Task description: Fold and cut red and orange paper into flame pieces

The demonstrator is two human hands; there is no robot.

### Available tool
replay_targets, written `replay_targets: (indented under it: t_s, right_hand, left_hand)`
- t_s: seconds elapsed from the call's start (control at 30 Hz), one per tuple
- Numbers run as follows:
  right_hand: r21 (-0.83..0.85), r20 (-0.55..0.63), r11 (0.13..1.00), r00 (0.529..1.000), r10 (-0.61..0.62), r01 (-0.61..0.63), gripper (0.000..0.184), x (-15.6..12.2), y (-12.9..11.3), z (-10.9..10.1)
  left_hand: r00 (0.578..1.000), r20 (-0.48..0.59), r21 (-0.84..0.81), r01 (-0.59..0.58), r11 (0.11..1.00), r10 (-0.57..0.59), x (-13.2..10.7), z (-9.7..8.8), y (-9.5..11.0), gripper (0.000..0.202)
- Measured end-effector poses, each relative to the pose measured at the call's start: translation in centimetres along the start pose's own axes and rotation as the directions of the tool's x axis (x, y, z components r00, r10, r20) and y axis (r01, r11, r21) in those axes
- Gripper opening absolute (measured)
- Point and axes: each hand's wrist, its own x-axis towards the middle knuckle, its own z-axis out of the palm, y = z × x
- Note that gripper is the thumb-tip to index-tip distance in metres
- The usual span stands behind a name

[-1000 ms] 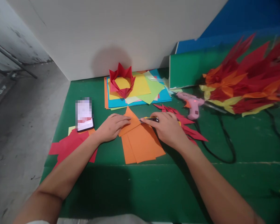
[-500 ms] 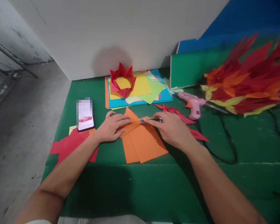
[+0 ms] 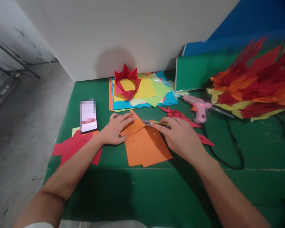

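Observation:
My left hand (image 3: 116, 129) lies over a folded piece of orange paper (image 3: 138, 124), its fingers spread and pressing the paper down, the thumb apart at the near side. In my right hand (image 3: 180, 134) is a box cutter (image 3: 161, 124) with a dark and yellow body, held between thumb and fingers. Its blade points left and meets the right edge of the folded piece. Beneath both lie square orange sheets (image 3: 154, 147), overlapping on the green table (image 3: 99, 193). Several folded red paper pieces (image 3: 177, 114) lie just beyond my right hand.
A red paper ring (image 3: 127, 91) stands on stacked coloured paper (image 3: 166, 100). On the left, a phone (image 3: 89, 118) lies by red sheets (image 3: 73, 144). Rightward are a pink glue gun (image 3: 199, 109) with a dark cord (image 3: 242, 158) and a large red-orange paper flame piece (image 3: 254, 82).
The box cutter has slid slightly right, and its blade now shows at the folded paper's corner. My left thumb has shifted a little. The whole view has drifted slightly.

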Motion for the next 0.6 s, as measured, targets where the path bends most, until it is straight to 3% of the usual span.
replay_targets:
  t_s: [0.2, 0.43, 0.6]
  right_hand:
    - [-0.036, -0.055, 0.998, 0.997, 0.056, -0.058, 0.048, -0.4, 0.5, 0.0]
    - [0.082, -0.043, 0.995, 0.997, 0.062, -0.058, 0.05, -1.2, 2.1, 1.3]
    - [0.127, -0.048, 0.991, 0.998, 0.043, -0.037, 0.047, -0.8, 2.6, 2.1]
  left_hand:
    - [1.0, 0.015, -0.043, 0.012, 0.999, -0.012, 0.1, -0.1, 0.0, 0.066]
    - [0.999, 0.043, -0.01, 0.018, 1.0, -0.018, 0.1, -0.2, -0.2, 0.049]
    - [0.997, 0.078, -0.002, 0.017, 1.0, -0.017, 0.1, -0.2, -0.4, 0.055]
